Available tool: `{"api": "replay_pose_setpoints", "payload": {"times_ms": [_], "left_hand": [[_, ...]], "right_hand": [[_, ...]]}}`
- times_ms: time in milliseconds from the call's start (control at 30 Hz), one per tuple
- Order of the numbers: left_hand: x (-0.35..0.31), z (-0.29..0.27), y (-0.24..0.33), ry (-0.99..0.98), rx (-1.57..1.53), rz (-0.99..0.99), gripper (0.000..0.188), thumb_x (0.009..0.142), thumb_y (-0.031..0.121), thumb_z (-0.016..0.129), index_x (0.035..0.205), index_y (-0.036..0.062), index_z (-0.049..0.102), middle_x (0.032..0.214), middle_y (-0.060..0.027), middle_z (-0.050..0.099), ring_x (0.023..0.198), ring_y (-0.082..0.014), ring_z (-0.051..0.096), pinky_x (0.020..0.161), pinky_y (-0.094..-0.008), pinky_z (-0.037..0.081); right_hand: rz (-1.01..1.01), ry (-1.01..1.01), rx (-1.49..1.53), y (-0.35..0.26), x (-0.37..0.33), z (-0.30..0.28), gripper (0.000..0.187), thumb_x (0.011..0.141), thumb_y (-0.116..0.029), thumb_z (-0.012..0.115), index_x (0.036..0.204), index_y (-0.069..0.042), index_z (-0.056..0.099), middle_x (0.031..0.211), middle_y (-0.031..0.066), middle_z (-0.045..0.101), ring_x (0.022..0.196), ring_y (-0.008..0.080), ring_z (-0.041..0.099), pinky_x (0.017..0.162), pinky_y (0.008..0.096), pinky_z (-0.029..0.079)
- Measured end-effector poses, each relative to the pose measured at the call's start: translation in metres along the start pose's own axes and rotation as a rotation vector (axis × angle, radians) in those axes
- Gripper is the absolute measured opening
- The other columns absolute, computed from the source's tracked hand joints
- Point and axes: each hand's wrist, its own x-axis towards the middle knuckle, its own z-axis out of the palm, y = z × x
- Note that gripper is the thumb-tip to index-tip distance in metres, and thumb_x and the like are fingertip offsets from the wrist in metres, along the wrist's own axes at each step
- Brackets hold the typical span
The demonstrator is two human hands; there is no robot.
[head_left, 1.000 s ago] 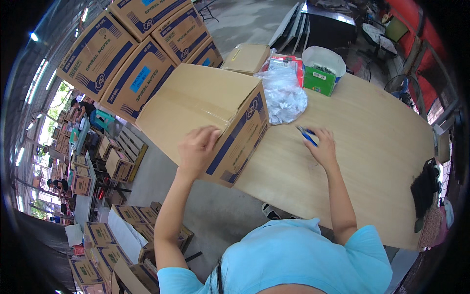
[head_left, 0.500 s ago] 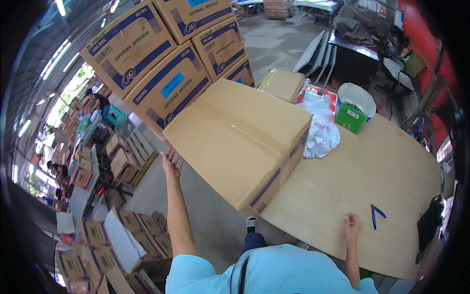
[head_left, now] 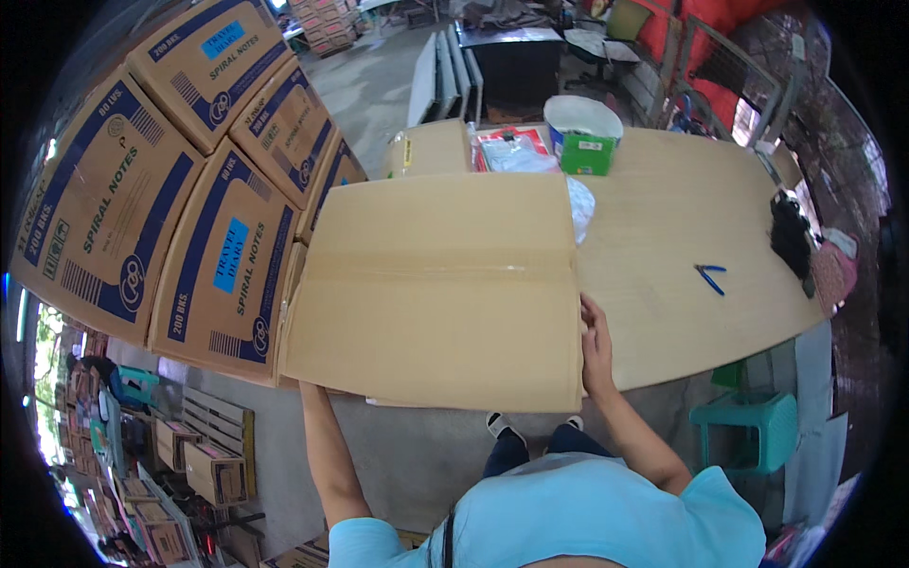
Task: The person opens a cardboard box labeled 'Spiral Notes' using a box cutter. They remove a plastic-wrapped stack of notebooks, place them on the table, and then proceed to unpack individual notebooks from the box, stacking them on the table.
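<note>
A large closed cardboard box point(head_left: 431, 312), with clear tape along its top seam, lies at the near left of the table. My right hand point(head_left: 595, 350) is against its right side, fingers at the edge and partly hidden. My left forearm point(head_left: 331, 459) reaches to the box's near left corner. The left hand itself is out of sight behind or under the box.
Stacked printed cartons point(head_left: 227, 256) rise close on the left. The wooden table point(head_left: 663, 312) bears blue-handled pliers point(head_left: 710, 277), a green box point(head_left: 587, 154), a smaller carton point(head_left: 429, 150) and plastic-wrapped items. A teal stool point(head_left: 748, 426) stands at right.
My view has turned right. My right hand has left the tabletop and come to the box's right side. My left hand, open beside the box before, has gone out of sight at its near left corner.
</note>
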Motion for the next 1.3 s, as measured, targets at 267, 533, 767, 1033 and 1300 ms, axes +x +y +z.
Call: {"api": "replay_pose_setpoints", "payload": {"times_ms": [267, 533, 767, 1033, 1300], "left_hand": [[-0.174, 0.057, -0.024, -0.022, -0.025, 0.144, 0.053, 0.092, 0.042, 0.048, 0.133, 0.0097, 0.039, 0.134, -0.0088, 0.044, 0.117, -0.0234, 0.050, 0.091, -0.0375, 0.048], [-0.253, 0.066, -0.071, -0.014, -0.084, 0.005, 0.058, 0.092, 0.045, 0.045, 0.138, 0.0119, 0.031, 0.137, -0.0086, 0.041, 0.122, -0.0242, 0.045, 0.095, -0.0402, 0.045], [-0.201, 0.006, -0.055, -0.126, -0.056, -0.053, 0.063, 0.089, 0.049, 0.049, 0.136, 0.0103, 0.034, 0.136, -0.0084, 0.041, 0.121, -0.0251, 0.045, 0.096, -0.0419, 0.043], [-0.100, -0.115, -0.104, -0.560, 0.036, -0.760, 0.057, 0.087, 0.050, 0.049, 0.126, 0.0084, 0.048, 0.121, -0.0071, 0.056, 0.110, -0.0236, 0.054, 0.088, -0.0397, 0.049], [-0.088, -0.066, -0.140, -0.592, -0.015, -0.241, 0.058, 0.091, 0.050, 0.044, 0.129, 0.0065, 0.045, 0.123, -0.0100, 0.056, 0.110, -0.0274, 0.056, 0.086, -0.0391, 0.052]], "right_hand": [[0.138, -0.066, 0.373, 0.012, 0.046, -0.024, 0.068, 0.094, -0.052, 0.038, 0.140, -0.002, 0.029, 0.137, 0.0097, 0.040, 0.123, 0.0237, 0.042, 0.102, 0.0347, 0.035], [0.497, -0.227, 0.423, -0.012, 0.086, -0.052, 0.069, 0.093, -0.053, 0.039, 0.140, -0.004, 0.029, 0.137, 0.0081, 0.042, 0.121, 0.0222, 0.044, 0.101, 0.0341, 0.037], [0.467, 0.016, 0.547, -0.009, -0.034, -0.042, 0.070, 0.093, -0.055, 0.039, 0.141, -0.005, 0.029, 0.137, 0.0068, 0.043, 0.119, 0.0209, 0.047, 0.100, 0.0336, 0.038], [0.584, 0.322, 0.222, 0.067, -0.136, -0.035, 0.083, 0.087, -0.063, 0.040, 0.145, -0.006, 0.019, 0.144, 0.0129, 0.032, 0.128, 0.0241, 0.037, 0.104, 0.0366, 0.033], [0.651, 0.413, 0.203, 0.092, -0.127, -0.023, 0.087, 0.085, -0.065, 0.040, 0.145, -0.006, 0.017, 0.145, 0.0131, 0.029, 0.130, 0.0246, 0.034, 0.106, 0.0382, 0.031]]}}
